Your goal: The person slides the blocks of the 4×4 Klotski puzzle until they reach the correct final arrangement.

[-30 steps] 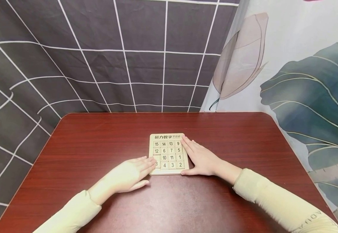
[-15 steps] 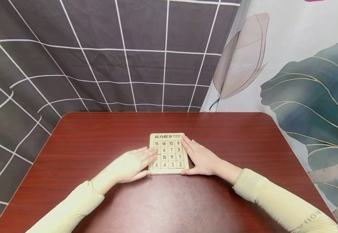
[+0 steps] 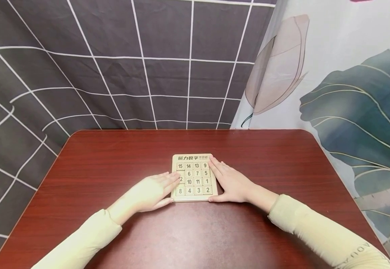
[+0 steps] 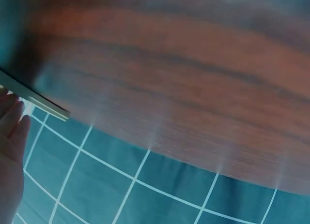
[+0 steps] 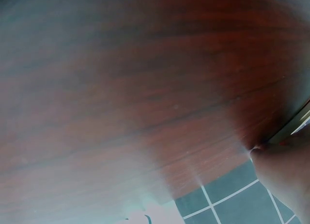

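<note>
A pale number sliding puzzle (image 3: 193,199) lies flat on the table, with dark Chinese lettering along its top and square numbered tiles below. My left hand (image 3: 152,191) reaches in from the left, its straight fingertips on the tile 12 (image 3: 181,179). That tile sits partway between the second and third rows of the left column and is partly covered by the fingers. My right hand (image 3: 233,182) rests along the puzzle's right side, fingers extended at the upper edge and thumb at the lower corner. In the left wrist view, fingers (image 4: 12,125) touch the puzzle's edge (image 4: 48,106).
The table (image 3: 114,149) is reddish-brown wood with rounded far corners. Behind it hangs a dark grey curtain with white grid lines (image 3: 168,78). A white leaf-patterned curtain (image 3: 315,67) hangs on the right.
My left fingertips have gone from tile 8 up to tile 12. Tile 8 has settled in the bottom row, and tile 12 has slid toward me. The right hand has stayed put.
</note>
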A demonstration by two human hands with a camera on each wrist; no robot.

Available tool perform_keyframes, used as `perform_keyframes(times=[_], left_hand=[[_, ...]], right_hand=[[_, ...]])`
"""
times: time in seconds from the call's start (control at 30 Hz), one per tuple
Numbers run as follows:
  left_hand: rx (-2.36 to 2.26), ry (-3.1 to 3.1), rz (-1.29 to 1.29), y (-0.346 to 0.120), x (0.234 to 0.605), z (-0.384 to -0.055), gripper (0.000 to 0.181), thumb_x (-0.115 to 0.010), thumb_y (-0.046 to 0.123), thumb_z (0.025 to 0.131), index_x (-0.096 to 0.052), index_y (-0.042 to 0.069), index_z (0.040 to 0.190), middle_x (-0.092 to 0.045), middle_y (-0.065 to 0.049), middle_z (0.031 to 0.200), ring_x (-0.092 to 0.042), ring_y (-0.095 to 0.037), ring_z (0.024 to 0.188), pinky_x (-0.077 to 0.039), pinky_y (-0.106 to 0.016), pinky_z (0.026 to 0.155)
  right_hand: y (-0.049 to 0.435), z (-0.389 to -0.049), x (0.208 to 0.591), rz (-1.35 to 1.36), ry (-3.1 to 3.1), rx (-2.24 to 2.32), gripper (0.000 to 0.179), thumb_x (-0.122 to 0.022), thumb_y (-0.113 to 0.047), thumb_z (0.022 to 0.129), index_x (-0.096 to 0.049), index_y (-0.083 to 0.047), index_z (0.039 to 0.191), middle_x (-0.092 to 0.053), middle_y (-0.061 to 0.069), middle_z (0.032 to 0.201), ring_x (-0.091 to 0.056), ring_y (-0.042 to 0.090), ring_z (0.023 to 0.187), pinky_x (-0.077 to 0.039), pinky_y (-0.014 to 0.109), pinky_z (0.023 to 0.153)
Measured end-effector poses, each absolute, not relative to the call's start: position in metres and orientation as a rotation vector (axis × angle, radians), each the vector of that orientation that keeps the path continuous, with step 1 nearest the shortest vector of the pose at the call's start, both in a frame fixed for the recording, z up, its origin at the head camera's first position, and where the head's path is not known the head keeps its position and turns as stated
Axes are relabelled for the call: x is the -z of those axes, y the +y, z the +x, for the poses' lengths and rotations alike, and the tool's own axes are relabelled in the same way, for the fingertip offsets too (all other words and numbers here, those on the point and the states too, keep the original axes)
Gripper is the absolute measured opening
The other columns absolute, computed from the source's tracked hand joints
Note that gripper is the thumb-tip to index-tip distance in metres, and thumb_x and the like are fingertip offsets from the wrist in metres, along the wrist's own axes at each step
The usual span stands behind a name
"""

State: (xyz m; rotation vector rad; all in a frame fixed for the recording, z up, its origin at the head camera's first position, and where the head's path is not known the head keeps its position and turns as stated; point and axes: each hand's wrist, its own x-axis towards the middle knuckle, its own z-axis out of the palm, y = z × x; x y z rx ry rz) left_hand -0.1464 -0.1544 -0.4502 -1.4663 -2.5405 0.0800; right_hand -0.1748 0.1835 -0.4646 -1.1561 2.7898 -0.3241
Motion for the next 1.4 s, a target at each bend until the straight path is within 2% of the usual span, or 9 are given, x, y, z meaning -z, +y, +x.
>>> perform_keyframes(times=[0.3,0.53,0.77,1.0,1.23,1.4], left_hand=[[-0.101,-2.459,-1.509,-0.157,0.450,-0.142,0.064,-0.070,0.047,0.099,-0.065,-0.001,0.141,-0.067,-0.016,0.147,-0.067,-0.028,0.135,-0.054,-0.041,0.116],[-0.078,-2.493,-1.484,-0.155,0.443,-0.166,0.060,-0.070,0.039,0.099,-0.063,-0.001,0.144,-0.063,-0.018,0.151,-0.062,-0.030,0.141,-0.050,-0.043,0.121],[-0.100,-2.579,-1.431,-0.151,0.444,-0.184,0.059,-0.067,0.039,0.101,-0.063,-0.003,0.143,-0.062,-0.018,0.151,-0.061,-0.030,0.142,-0.047,-0.043,0.123],[-0.131,-2.593,-1.444,-0.150,0.447,-0.177,0.060,-0.064,0.041,0.103,-0.062,-0.002,0.145,-0.060,-0.018,0.154,-0.059,-0.030,0.144,-0.048,-0.041,0.122],[-0.109,-2.496,-1.510,-0.153,0.447,-0.165,0.058,-0.069,0.038,0.100,-0.064,-0.002,0.142,-0.064,-0.018,0.149,-0.064,-0.029,0.138,-0.052,-0.042,0.118],[-0.114,-2.473,-1.525,-0.153,0.446,-0.169,0.055,-0.070,0.037,0.100,-0.067,0.000,0.140,-0.067,-0.015,0.147,-0.065,-0.028,0.137,-0.053,-0.042,0.118]], right_hand=[[0.184,-0.175,0.466,-1.139,2.786,0.314,0.120,-0.072,-0.067,0.088,-0.018,0.006,0.167,-0.009,0.021,0.178,-0.021,0.032,0.166,-0.028,0.051,0.134],[0.184,-0.176,0.466,-1.140,2.792,0.318,0.121,-0.073,-0.067,0.088,-0.018,0.006,0.167,-0.009,0.021,0.178,-0.021,0.032,0.166,-0.027,0.051,0.134],[0.184,-0.177,0.469,-1.143,2.792,0.315,0.120,-0.072,-0.068,0.088,-0.018,0.006,0.167,-0.009,0.021,0.178,-0.021,0.032,0.166,-0.027,0.051,0.134],[0.183,-0.175,0.467,-1.139,2.794,0.306,0.120,-0.072,-0.068,0.088,-0.019,0.006,0.166,-0.010,0.022,0.178,-0.022,0.032,0.165,-0.028,0.050,0.134],[0.183,-0.176,0.467,-1.134,2.797,0.301,0.120,-0.072,-0.068,0.088,-0.018,0.006,0.167,-0.009,0.021,0.178,-0.022,0.032,0.165,-0.028,0.050,0.134],[0.185,-0.176,0.468,-1.142,2.797,0.300,0.121,-0.071,-0.069,0.088,-0.018,0.006,0.167,-0.010,0.021,0.178,-0.022,0.032,0.165,-0.029,0.050,0.134]])
